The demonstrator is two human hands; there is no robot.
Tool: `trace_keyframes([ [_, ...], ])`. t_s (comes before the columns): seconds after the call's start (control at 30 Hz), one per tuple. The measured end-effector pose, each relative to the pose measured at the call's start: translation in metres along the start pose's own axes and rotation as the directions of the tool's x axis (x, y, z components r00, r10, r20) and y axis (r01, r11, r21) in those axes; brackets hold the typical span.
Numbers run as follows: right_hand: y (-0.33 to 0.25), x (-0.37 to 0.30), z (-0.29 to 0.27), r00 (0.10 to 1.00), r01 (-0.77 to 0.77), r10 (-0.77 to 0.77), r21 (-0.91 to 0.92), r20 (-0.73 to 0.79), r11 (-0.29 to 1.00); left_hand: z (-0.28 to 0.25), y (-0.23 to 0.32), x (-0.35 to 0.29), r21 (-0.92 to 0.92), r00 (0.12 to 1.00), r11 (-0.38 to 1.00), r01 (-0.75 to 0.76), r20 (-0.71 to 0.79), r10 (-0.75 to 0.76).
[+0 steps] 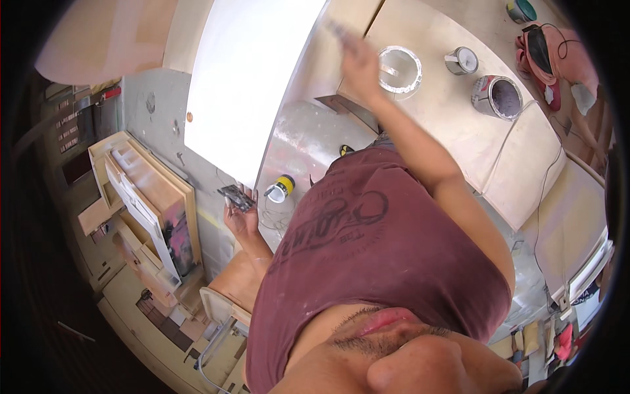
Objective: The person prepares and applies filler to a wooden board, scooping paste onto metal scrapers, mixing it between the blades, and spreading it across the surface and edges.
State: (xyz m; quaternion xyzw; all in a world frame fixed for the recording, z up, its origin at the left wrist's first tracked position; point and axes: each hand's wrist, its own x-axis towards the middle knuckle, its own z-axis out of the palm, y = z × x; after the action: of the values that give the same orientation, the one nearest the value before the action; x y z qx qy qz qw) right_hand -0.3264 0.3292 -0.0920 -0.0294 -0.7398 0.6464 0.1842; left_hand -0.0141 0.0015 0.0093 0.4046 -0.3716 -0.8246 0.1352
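My left hand (243, 222) is closed around a dark, flat, smeared thing (236, 197) at the lower end of a large white panel (243, 79); its exact kind does not show. My right hand (359, 65) reaches forward past the panel's right edge. Its fingers are closed on a greyish, narrow tool (336, 29), smeared by motion. Just right of that hand stands an open white-rimmed bucket (418, 71) on the pale board table (453, 131). Beside my left hand, a yellow-and-black can (282, 187) sits lower down.
Two open tins, a small one (463, 60) and a larger one (497, 98), stand on the table at right, near a cable (512, 144). Wooden cabinet pieces (144, 197) are stacked at left. Reddish cloth (564, 59) lies far right, near a green-topped can (522, 11).
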Motion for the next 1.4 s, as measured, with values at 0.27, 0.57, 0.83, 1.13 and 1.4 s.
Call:
trace_keyframes([
  [0.27, -0.026, 0.051, 0.011, 0.991, 0.086, -0.08, 0.056, -0.109, 0.995, -0.005, 0.006, 0.009, 0.003, 0.992, 0.997, 0.072, 0.106, -0.072],
  [0.57, -0.097, -0.157, 0.026, 0.937, -0.113, 0.074, 0.096, 0.342, 0.989, -0.006, 0.002, 0.018, -0.037, 0.97, 0.991, 0.126, 0.212, -0.116],
  [0.83, -0.105, -0.007, -0.026, 0.985, 0.173, -0.153, -0.339, 0.085, 0.925, -0.025, 0.002, 0.021, -0.026, 0.961, 0.992, 0.121, 0.251, -0.111],
  [1.13, -0.1, 0.119, 0.021, 0.856, 0.478, 0.083, -0.842, 0.511, 0.253, -0.058, -0.03, 0.013, -0.019, 0.984, 0.991, 0.129, 0.129, -0.125],
  [1.4, -0.192, -0.067, 0.013, 0.758, 0.312, 0.092, -0.483, 0.646, 0.818, -0.038, -0.025, -0.042, 0.061, 0.997, 0.996, -0.064, 0.054, 0.061],
])
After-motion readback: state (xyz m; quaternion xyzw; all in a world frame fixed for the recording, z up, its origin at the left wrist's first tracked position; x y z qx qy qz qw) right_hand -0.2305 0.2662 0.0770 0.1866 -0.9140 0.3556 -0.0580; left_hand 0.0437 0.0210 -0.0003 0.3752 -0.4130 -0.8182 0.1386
